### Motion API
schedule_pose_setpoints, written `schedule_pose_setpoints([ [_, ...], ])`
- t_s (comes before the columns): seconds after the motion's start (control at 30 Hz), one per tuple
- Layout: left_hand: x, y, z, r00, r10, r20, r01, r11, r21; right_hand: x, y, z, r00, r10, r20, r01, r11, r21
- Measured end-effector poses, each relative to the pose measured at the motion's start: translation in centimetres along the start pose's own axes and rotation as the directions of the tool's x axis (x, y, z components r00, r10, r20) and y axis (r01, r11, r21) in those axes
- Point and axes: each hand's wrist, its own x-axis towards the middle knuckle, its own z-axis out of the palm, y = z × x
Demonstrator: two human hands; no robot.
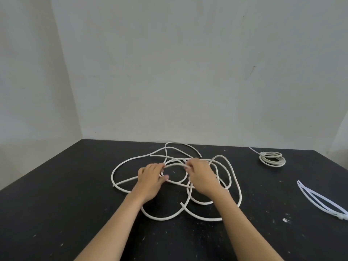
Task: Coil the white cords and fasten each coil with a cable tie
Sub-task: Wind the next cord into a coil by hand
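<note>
Head view: the first loop of a new coil is being formed. Loose cords (235, 178) sprawl in overlapping loops across the middle of the table (56, 213), with several cut ends showing, so I judge more than one length lies tangled there. The left hand (150, 178) curls its fingers and thumb round an arc of cord at the far side of the tangle. The right hand (201, 178), just beside it, pinches the same arc at its fingertips (188, 167), a small ring of cord open between the two hands.

One coil (272, 159) already sits at the far right, well apart, wound tight and flat. A thin tail runs out from it, but whether that is a tie or a cord end I cannot tell. Spare ties (320, 201) lie at the right edge, nearer than the coil.

Next, I judge, one hand must hold the ring while the other draws slack free of the crossings and lays it round; the overlaps may snag.

The cord is round, smooth, off-white and springy enough to stand in wide curves. The ties are flat, pale, translucent strips. The table is matt black, flecked with white specks; the wall (188, 72) is plain grey.
</note>
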Motion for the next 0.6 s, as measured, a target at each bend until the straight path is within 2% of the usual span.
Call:
schedule_pose_setpoints([
  [0.07, 0.9, 1.0, -1.5, 0.982, 0.033, -0.187, -0.066, 0.983, -0.173, 0.1, -0.5, -1.8, 1.0, -0.011, -0.017, 0.014, 0.98, 0.199],
  [0.13, 2.3, 1.7, -4.1, 0.924, 0.002, -0.382, -0.1, 0.966, -0.237, -0.3, -0.4, -3.2, 0.99, -0.027, 0.138, -0.025, 0.932, 0.361],
  [0.2, 3.9, 2.4, -7.7, 0.827, -0.044, -0.561, -0.093, 0.972, -0.214, -0.7, 0.6, -3.8, 0.942, -0.044, 0.333, -0.072, 0.942, 0.328],
  [0.27, 5.1, 3.1, -11.4, 0.746, -0.058, -0.664, -0.085, 0.98, -0.182, -0.7, 1.9, -3.2, 0.913, -0.006, 0.408, -0.051, 0.991, 0.127],
  [0.3, 5.4, 3.4, -12.9, 0.726, -0.042, -0.687, -0.087, 0.985, -0.152, -0.5, 2.5, -2.8, 0.925, 0.02, 0.38, -0.032, 0.999, 0.026],
  [0.37, 5.8, 3.5, -14.9, 0.679, -0.038, -0.734, -0.084, 0.988, -0.129, 0.5, 3.1, -2.5, 0.974, 0.046, 0.221, -0.016, 0.991, -0.134],
  [0.43, 5.7, 3.3, -16.6, 0.606, -0.104, -0.788, -0.048, 0.985, -0.167, 1.6, 2.9, -3.4, 0.992, 0.121, 0.042, -0.106, 0.96, -0.26],
  [0.47, 5.6, 3.0, -17.2, 0.592, -0.131, -0.795, -0.025, 0.983, -0.181, 2.2, 2.8, -4.1, 0.983, 0.182, -0.018, -0.18, 0.942, -0.283],
  [0.53, 5.2, 2.3, -17.4, 0.639, -0.179, -0.748, 0.046, 0.98, -0.195, 3.2, 1.9, -6.3, 0.954, 0.288, -0.079, -0.298, 0.922, -0.245],
  [0.6, 4.5, 1.3, -16.4, 0.699, -0.247, -0.671, 0.117, 0.965, -0.233, 4.2, 0.4, -8.4, 0.94, 0.302, -0.16, -0.333, 0.914, -0.231],
])
